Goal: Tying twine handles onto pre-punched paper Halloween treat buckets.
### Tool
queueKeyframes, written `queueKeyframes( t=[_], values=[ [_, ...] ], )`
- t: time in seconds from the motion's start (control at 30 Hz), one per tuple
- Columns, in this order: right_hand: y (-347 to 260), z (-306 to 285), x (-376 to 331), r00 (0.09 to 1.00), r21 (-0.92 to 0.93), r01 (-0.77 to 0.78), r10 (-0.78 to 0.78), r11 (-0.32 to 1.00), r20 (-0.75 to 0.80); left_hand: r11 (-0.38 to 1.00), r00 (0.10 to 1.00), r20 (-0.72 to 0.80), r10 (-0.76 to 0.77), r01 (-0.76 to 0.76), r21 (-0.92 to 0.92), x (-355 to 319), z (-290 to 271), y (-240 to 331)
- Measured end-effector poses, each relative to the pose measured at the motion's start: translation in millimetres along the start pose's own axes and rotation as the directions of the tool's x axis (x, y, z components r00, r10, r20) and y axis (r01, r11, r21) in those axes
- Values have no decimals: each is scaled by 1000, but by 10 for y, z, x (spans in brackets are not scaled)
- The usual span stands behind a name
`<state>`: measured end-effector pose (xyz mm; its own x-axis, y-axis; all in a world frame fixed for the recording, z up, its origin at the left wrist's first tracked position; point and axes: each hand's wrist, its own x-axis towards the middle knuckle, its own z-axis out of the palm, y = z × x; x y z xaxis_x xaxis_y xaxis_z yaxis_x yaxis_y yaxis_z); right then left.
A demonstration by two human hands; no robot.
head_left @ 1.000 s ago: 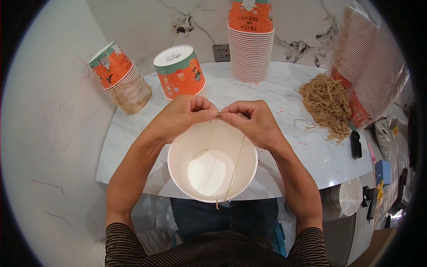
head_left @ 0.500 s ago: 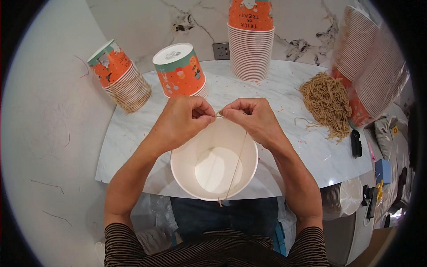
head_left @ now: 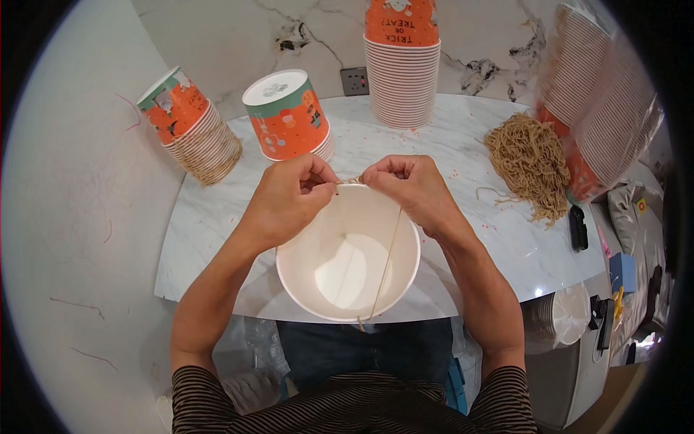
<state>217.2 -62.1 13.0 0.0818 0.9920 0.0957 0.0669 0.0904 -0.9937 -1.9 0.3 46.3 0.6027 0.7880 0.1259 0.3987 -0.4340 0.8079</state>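
An open white paper bucket (head_left: 298, 264) stands near the front edge of the table, its mouth facing me. At its far rim, my left hand (head_left: 289, 199) pinches one part of a tan cord (head_left: 352, 180). My right hand (head_left: 410, 189) pinches the same cord just to the right, and a short stretch shows between the fingertips. Another length of cord runs from below my right hand across the mouth to the near rim, where a small knotted end hangs outside. The fingertips partly hide the cord's ends at the far rim.
Behind stand an upturned orange bucket stack (head_left: 293, 119), a tall bucket stack (head_left: 403, 83) and a tilted, cord-draped stack (head_left: 191, 123). To the right lie a heap of tan cords (head_left: 526, 163), bagged buckets (head_left: 611, 119) and a black tool (head_left: 578, 228). A wall borders the left.
My left hand has drawn slightly left, away from my right, so more cord shows between the fingertips. The whole view has shifted a little.
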Motion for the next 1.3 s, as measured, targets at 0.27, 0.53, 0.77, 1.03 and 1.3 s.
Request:
queueKeyframes(
  t=[0.27, 0.53, 0.77, 1.03, 1.3],
  values=[
    [62, 3, 37, 997, 90, -53, 57, 995, -42, 987, 1000, -2, -24, 23, -158, -85, -5, -72],
    [56, 24, 19, 994, 180, -79, 92, 980, -66, 999, 999, 0, 50, -50, 4, -183, -17, -109],
    [34, 68, -10, 990, 151, 30, -8, 988, -141, 990, 984, 160, 81, -62, -125, -97, -57, -94],
    [44, 71, -16, 986, 142, 147, -134, 979, -95, 979, 990, 136, 32, -4, -202, 217, 72, 71],
    [-7, 49, -48, 993, 121, 95, -86, 988, -75, 988, 985, 171, -35, 59, -140, 238, 66, 98]
  ],
)
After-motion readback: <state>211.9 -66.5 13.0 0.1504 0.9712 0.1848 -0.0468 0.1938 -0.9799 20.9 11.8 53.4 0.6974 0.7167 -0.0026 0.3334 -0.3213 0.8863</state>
